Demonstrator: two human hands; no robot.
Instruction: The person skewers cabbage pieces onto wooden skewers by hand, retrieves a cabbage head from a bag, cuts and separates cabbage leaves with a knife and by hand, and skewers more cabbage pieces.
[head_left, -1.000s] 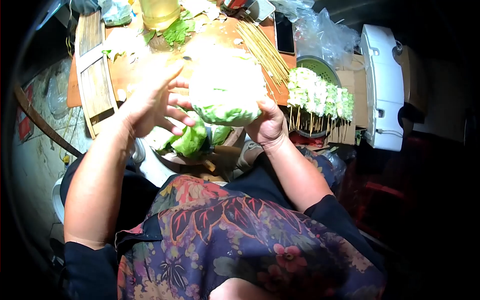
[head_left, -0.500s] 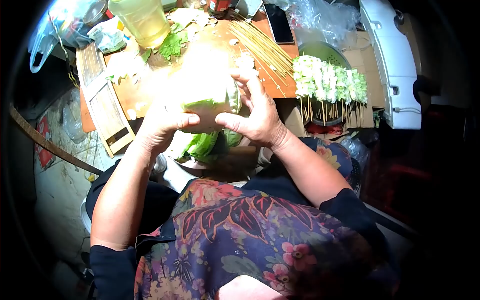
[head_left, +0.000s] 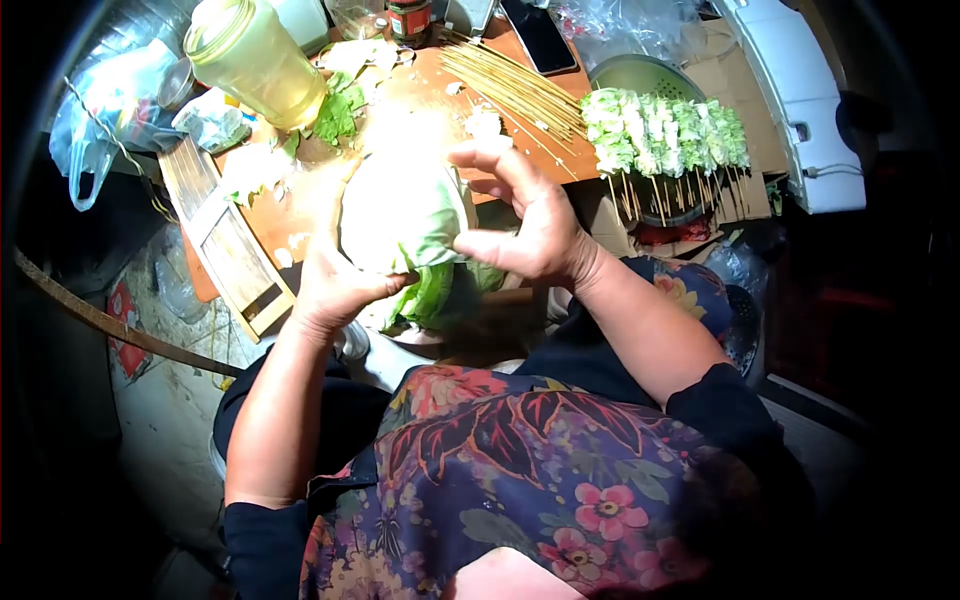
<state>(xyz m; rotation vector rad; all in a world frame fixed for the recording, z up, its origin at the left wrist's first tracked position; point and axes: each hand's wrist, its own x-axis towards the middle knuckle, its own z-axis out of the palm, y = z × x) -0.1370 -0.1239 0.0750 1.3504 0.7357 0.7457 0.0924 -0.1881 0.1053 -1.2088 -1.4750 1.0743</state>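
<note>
The cabbage head (head_left: 408,210), not yet cut up, is held before the tabletop (head_left: 562,88) in the left hand's (head_left: 335,262) cupped grip; the right hand's (head_left: 530,222) is spread beside it. Loaded skewers (head_left: 665,135) look finished; bare sticks (head_left: 512,88) lie unfilled.

Cabbage (head_left: 405,212) occupies frame centre; at upper centre, sticks (head_left: 510,88) lie on the counter (head_left: 556,158) between jar (head_left: 262,70) (left) and loaded skewers (head_left: 665,138) (right).

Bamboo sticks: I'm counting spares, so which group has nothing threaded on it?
The bare bundle on the orange tabletop, nearest the black phone; the other sticks, by the green colander, carry pale green leaf pieces.
</note>
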